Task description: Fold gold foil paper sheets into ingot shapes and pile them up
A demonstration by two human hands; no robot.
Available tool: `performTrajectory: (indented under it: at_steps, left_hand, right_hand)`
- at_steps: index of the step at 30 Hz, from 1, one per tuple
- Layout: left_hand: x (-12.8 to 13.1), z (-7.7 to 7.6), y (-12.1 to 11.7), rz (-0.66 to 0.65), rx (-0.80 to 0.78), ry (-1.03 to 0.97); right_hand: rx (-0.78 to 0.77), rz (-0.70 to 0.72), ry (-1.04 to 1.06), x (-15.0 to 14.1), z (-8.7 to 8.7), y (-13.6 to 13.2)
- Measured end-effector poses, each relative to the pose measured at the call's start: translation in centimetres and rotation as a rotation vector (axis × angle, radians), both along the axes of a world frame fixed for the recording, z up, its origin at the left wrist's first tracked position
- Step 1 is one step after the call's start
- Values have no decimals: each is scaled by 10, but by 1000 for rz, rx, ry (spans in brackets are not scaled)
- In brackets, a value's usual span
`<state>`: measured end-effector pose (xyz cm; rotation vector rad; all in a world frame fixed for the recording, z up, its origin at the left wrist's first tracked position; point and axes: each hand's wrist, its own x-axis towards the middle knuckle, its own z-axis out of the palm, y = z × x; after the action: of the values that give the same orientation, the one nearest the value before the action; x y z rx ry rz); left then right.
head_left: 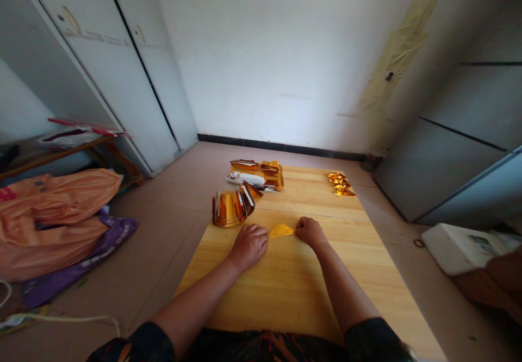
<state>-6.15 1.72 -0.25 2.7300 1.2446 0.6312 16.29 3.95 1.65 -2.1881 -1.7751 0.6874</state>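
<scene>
A small piece of gold foil paper (281, 230), folded to a roughly triangular shape, spans the gap between my two hands just above or on the wooden table. My left hand (250, 245) is closed, its fingers gripping the paper's left end. At the right end, the fingers of my right hand (310, 232) pinch the tip. Beyond my left hand stands a curved stack of gold foil sheets (230, 208) with white edges showing. Farther back lies another gold foil bundle (273, 173) with a white piece (247, 179) at its front.
Several folded gold foil shapes (341, 183) sit at the table's far right corner. The wooden table (277, 297) reaches toward my body. Orange and purple bags (81, 226) lie on the floor at left; a white box (452, 248) stands at right.
</scene>
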Motion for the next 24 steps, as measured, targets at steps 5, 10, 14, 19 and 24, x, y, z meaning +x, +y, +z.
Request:
performTrajectory:
  at_steps: [5, 10, 14, 19, 24]
  left_hand:
    - [19, 5, 16, 21, -24, -4]
    - [32, 2, 22, -6, -68, -60]
    - [36, -2, 23, -7, -78, -52]
    - [37, -7, 25, 0, -71, -55]
    - [36, -14, 25, -29, 10, -31]
  right_hand:
    - [49, 48, 33, -1, 0, -5]
    - [135, 118, 14, -3, -3, -12]
    - [157, 162, 12, -3, -8, -15]
    - [157, 179, -13, -4, -8, -17]
    - [199, 202, -15, -6, -7, -20]
